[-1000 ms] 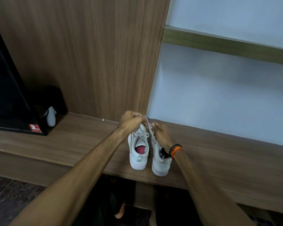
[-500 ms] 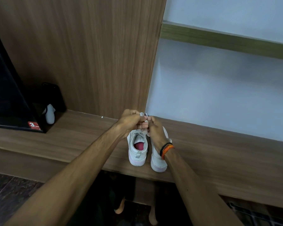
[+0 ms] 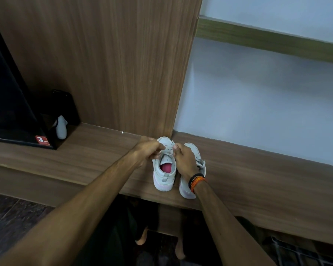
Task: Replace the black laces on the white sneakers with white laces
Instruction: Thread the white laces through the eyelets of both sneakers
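Two white sneakers stand side by side on the wooden shelf, heels toward me, toes toward the tall wood-grain panel. The left sneaker is smooth pale fabric with a padded collar, a pull tab at the heel, a faintly pink sole edge and a bright pink insole showing inside. The right sneaker sits just beside it, half hidden under my wrist. My left hand and right hand both hover over the left sneaker's tongue, fingers curled in, each pinching an end of the thin white lace that crosses between them. A black and orange band circles my right wrist.

The shelf is brown laminate with a long streaky grain. To the right of the panel runs a pale glossy wall with a green stripe across it. Well to the left of the sneakers a black screen leans on the shelf with a red sticker at its corner, and a small white object stands behind it. Below the shelf edge lies dark tiled floor.

Since half a second ago my hands have dropped lower and drawn slightly apart, and more of the toe of each sneaker now shows beyond them
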